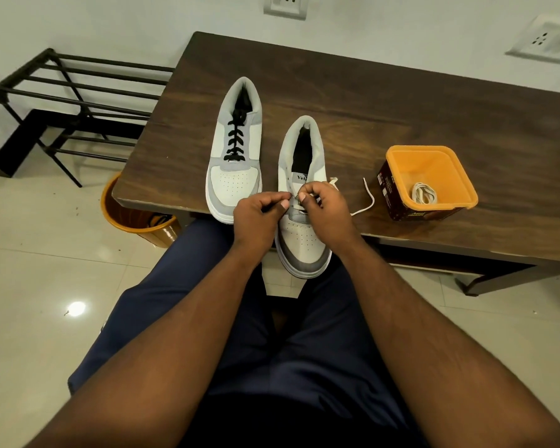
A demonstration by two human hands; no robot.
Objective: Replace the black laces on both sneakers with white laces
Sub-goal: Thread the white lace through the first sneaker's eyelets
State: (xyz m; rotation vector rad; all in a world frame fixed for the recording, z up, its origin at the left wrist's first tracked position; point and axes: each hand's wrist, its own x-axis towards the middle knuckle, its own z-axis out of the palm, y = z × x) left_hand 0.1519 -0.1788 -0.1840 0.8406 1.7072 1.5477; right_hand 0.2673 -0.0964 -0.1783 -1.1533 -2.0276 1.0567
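Two grey-and-white sneakers stand on a dark wooden table [401, 101]. The left sneaker [235, 176] carries black laces [236, 137]. The right sneaker [304, 244] overhangs the table's front edge and has a white lace [367, 202] in its lowest eyelets, one end trailing off to the right. My left hand [256, 218] pinches at the lace by the left eyelets. My right hand [328, 208] pinches the lace over the right eyelets. The fingers hide the eyelets.
An orange-lined tub [398, 189] at the right holds another coiled white lace [424, 193]. An orange bin [133, 218] stands on the floor under the table's left corner. A black metal rack [78, 101] is at the back left. My blue-trousered legs fill the foreground.
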